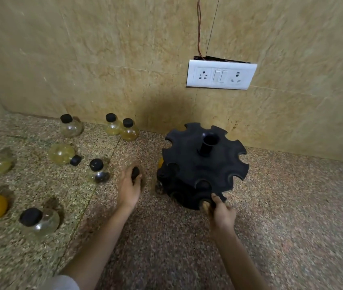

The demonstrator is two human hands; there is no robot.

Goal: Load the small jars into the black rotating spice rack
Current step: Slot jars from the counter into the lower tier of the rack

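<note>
beige tiled wall (103, 59) behind a speckled stone counter (292, 206); the black rotating spice rack (204, 164) stands on the counter near the wall, below a white socket plate (220, 75); loose jars (71, 126) sit scattered to its left, one yellow jar (61, 153) on its side; the left hand (129, 185) grips a black-capped jar (135, 172) just left of the rack; the right hand (221, 210) curls round a brownish jar (205, 206) at the rack's near lower edge.

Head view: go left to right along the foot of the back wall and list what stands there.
clear jar → pale yellow jar → deeper yellow jar → black spice rack
</note>
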